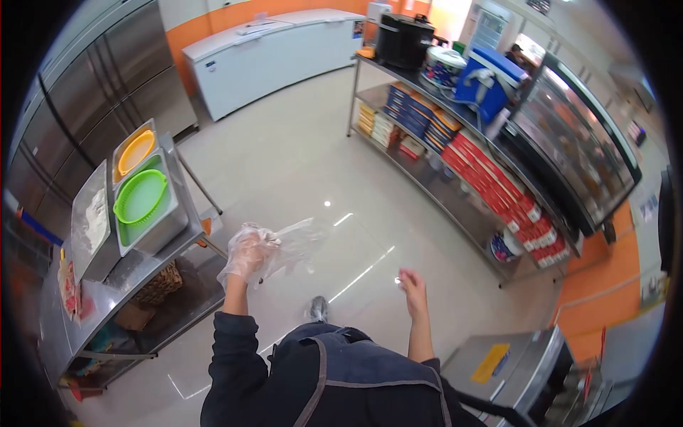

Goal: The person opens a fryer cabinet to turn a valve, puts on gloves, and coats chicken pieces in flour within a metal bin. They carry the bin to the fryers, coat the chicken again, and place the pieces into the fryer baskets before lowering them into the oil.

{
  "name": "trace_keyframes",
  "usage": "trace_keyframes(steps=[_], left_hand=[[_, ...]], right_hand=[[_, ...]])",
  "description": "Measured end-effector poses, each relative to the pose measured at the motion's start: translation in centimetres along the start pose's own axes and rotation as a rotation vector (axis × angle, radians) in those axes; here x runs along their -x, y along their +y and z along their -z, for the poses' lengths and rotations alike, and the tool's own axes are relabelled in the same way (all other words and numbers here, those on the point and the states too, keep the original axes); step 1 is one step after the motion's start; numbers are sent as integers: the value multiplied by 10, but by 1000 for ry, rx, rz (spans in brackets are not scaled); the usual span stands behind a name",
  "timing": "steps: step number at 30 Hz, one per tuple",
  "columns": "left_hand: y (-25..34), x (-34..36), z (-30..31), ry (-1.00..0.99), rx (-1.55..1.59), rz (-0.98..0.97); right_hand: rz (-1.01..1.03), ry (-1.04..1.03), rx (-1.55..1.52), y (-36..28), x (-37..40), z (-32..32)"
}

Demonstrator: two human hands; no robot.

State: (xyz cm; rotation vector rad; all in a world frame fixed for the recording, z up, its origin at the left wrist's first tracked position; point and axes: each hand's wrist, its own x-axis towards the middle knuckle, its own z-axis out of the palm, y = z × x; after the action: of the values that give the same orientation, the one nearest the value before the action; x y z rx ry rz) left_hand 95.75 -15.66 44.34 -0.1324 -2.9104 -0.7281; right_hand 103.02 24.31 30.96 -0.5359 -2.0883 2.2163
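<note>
Table [51,340] with tubs [162,229] off left, packed shelf [455,196] right, shiny floor [284,156] between. Left hand [249,255] stretched forward, wrapped in clear plastic [299,238], can't tell grip; right hand [414,290] loose, half-curled.

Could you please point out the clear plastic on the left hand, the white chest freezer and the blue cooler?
Clear plastic [274,240]: head view, crumpled middle.
White chest freezer [281,67]: head view, front panel.
Blue cooler [467,88]: head view, side wall.

1. Carries, as left steel bench [107,302], three metal pans [167,226] and, apparently, a red-and-white packet [69,286].
2. Carries, as right bench [407,78], a black pot [397,43], a patterned tub [444,70] and a blue cooler [491,80].
3. Carries, as shelf beneath [440,183], stacked boxes [491,181].
</note>
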Motion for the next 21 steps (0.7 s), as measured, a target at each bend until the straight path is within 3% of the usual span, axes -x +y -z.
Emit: trace_keyframes(steps=[3, 6, 9, 15, 18, 21], left_hand=[[-20, -44, 18, -28, 51, -72], [-14, -89, 52, -68, 43, -46], [-17, -128, 70, -99, -19, -38], [-38, -213, 83, -99, -128, 18], [-54, -262, 87, -114, -159, 28], [-78, -320, 84, -106, -216, 28]], right_hand=[[349, -303, 90, -110, -65, -101], [438, -671, 145, -162, -118, -179], [429, -837, 239, -195, -153, -244], [190, -1101, 148, -194, -258, -326], [184, -1328, 228, -177, -330, -366], [-79, -1464, 134, -190, -375, -407]])
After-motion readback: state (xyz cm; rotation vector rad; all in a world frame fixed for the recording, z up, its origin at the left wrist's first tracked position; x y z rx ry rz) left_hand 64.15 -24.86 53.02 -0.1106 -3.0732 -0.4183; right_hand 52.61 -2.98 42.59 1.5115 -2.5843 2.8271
